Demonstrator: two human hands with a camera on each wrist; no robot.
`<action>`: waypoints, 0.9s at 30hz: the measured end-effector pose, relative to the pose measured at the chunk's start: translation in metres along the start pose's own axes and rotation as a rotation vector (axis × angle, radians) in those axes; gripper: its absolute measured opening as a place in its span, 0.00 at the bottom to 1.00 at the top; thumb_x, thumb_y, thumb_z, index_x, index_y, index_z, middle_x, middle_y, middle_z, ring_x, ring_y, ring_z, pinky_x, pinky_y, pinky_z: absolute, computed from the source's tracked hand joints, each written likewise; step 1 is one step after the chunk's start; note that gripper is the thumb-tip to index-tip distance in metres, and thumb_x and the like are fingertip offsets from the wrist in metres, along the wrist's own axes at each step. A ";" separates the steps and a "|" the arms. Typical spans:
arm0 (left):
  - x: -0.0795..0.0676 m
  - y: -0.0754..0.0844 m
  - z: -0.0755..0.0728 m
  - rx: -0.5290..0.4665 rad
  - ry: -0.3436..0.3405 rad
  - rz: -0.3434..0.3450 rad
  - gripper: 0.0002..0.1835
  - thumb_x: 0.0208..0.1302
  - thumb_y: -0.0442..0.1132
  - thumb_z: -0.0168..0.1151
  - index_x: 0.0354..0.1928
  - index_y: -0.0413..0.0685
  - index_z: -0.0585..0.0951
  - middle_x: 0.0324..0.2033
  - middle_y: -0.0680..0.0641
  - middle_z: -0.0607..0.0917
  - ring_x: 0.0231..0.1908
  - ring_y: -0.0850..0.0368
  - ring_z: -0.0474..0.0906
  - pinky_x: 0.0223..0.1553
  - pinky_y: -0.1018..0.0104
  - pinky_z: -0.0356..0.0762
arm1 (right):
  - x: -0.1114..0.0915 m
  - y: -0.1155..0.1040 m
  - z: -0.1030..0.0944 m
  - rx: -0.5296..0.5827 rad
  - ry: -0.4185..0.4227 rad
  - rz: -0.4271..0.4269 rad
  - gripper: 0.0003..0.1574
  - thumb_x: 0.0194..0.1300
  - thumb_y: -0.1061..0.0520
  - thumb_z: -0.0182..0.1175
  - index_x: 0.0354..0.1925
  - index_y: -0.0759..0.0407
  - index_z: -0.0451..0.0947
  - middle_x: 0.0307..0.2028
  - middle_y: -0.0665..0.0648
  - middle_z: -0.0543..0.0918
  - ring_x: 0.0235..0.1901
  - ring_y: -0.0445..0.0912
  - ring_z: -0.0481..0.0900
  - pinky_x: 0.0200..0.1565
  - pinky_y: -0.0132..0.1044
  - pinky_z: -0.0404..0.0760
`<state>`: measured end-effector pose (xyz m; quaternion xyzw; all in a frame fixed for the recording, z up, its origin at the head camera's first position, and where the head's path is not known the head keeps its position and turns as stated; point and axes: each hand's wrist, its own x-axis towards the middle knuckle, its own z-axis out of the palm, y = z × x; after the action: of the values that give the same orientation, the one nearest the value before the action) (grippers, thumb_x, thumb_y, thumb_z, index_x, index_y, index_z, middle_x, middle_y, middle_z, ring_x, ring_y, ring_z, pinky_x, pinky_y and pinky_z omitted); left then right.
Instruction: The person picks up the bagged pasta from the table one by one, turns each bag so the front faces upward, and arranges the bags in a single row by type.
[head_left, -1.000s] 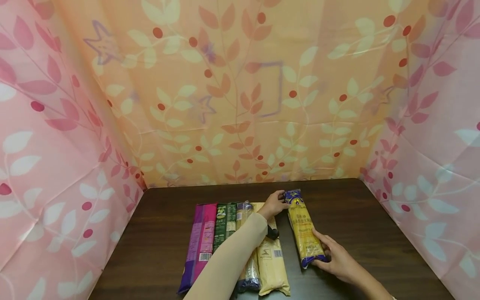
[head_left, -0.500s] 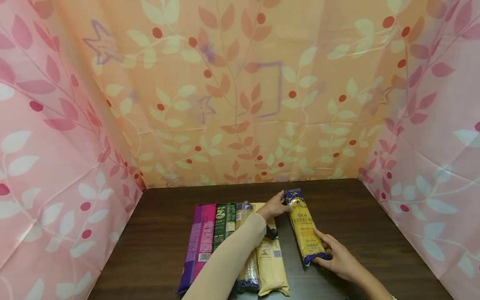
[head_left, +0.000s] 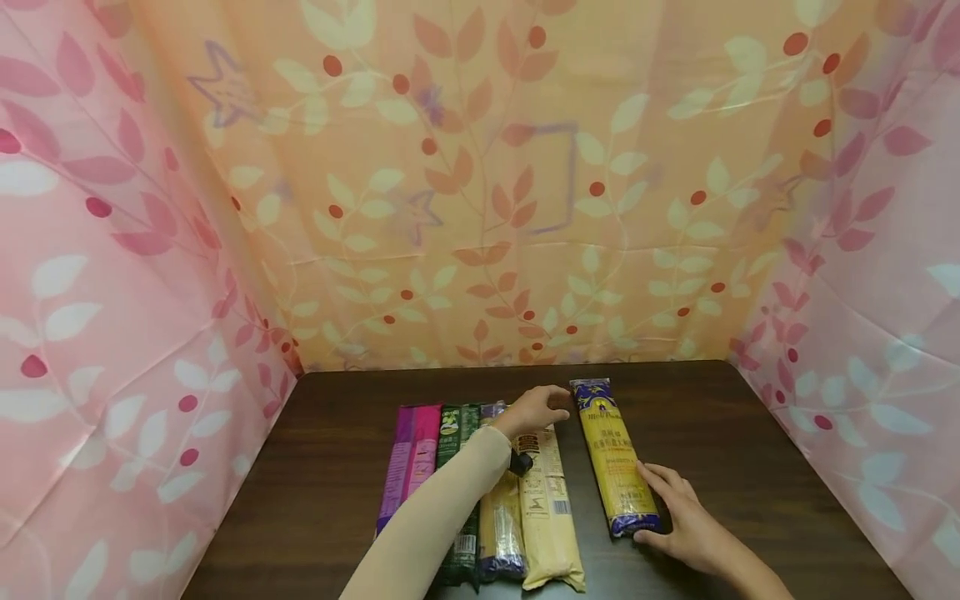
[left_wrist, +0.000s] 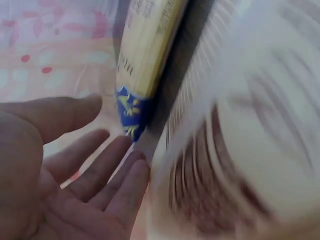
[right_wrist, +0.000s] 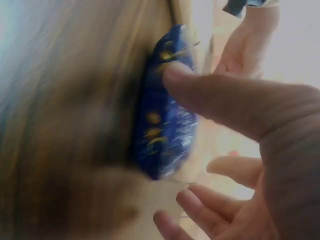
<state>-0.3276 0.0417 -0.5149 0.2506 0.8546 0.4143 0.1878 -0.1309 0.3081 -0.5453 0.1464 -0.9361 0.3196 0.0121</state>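
A yellow spaghetti bag with blue ends point(head_left: 617, 458) lies on the dark table, slightly slanted, to the right of a row of other pasta bags. Just left of its far end is my left hand point(head_left: 534, 411), fingers loosely spread and holding nothing. In the left wrist view the blue tip point(left_wrist: 131, 111) sits beyond my fingertips. My right hand point(head_left: 686, 527) is at the near right corner of the bag, fingers extended along its side. The right wrist view shows the thumb over the blue near end point(right_wrist: 162, 130), with the other fingers spread apart.
Left of the yellow bag lie a cream bag point(head_left: 551, 525), a clear bag with purple ends point(head_left: 501, 533), a dark green bag point(head_left: 463, 546) and a purple-pink bag point(head_left: 401, 467). My left sleeve point(head_left: 431, 517) crosses over them. Patterned curtains point(head_left: 510, 208) enclose the table point(head_left: 300, 492).
My left hand has let go of the far end of the yellow bag and drawn slightly left. The right hand has loosened its grip at the near end. The bag now lies flat.
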 end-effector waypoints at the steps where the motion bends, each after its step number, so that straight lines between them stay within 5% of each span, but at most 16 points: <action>1: -0.002 -0.001 -0.003 0.047 -0.005 0.006 0.27 0.82 0.41 0.61 0.78 0.47 0.74 0.73 0.43 0.77 0.70 0.44 0.76 0.63 0.49 0.81 | 0.000 -0.003 0.001 -0.011 0.021 -0.025 0.64 0.51 0.50 0.87 0.78 0.67 0.67 0.72 0.70 0.69 0.68 0.71 0.66 0.57 0.74 0.74; 8: -0.020 -0.006 -0.018 0.293 -0.004 0.022 0.27 0.82 0.42 0.62 0.78 0.46 0.73 0.73 0.46 0.77 0.72 0.47 0.74 0.68 0.51 0.76 | 0.003 -0.029 0.013 -0.075 0.162 -0.227 0.56 0.52 0.50 0.87 0.75 0.57 0.74 0.67 0.57 0.79 0.63 0.56 0.74 0.52 0.56 0.84; 14: -0.026 -0.015 -0.021 0.455 0.022 0.023 0.32 0.78 0.51 0.66 0.77 0.45 0.74 0.71 0.44 0.78 0.71 0.47 0.74 0.71 0.54 0.74 | 0.003 -0.046 0.028 0.045 0.063 -0.320 0.52 0.63 0.50 0.81 0.79 0.52 0.69 0.65 0.59 0.80 0.58 0.50 0.81 0.49 0.40 0.86; 21: -0.025 -0.023 -0.024 0.477 0.013 -0.002 0.35 0.75 0.56 0.68 0.77 0.47 0.75 0.70 0.45 0.80 0.68 0.49 0.77 0.69 0.55 0.76 | 0.005 -0.062 0.043 0.027 -0.082 -0.229 0.55 0.66 0.33 0.75 0.79 0.59 0.69 0.68 0.59 0.78 0.63 0.58 0.78 0.55 0.50 0.85; 27: -0.025 -0.024 -0.025 0.476 0.006 -0.018 0.35 0.73 0.57 0.71 0.75 0.49 0.77 0.66 0.47 0.82 0.65 0.50 0.79 0.65 0.56 0.78 | 0.006 -0.066 0.053 0.115 -0.212 -0.134 0.65 0.63 0.34 0.78 0.81 0.64 0.61 0.68 0.68 0.73 0.63 0.73 0.73 0.50 0.69 0.80</action>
<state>-0.3272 -0.0013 -0.5168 0.2789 0.9309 0.2002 0.1245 -0.1143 0.2245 -0.5475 0.2423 -0.9004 0.3538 -0.0741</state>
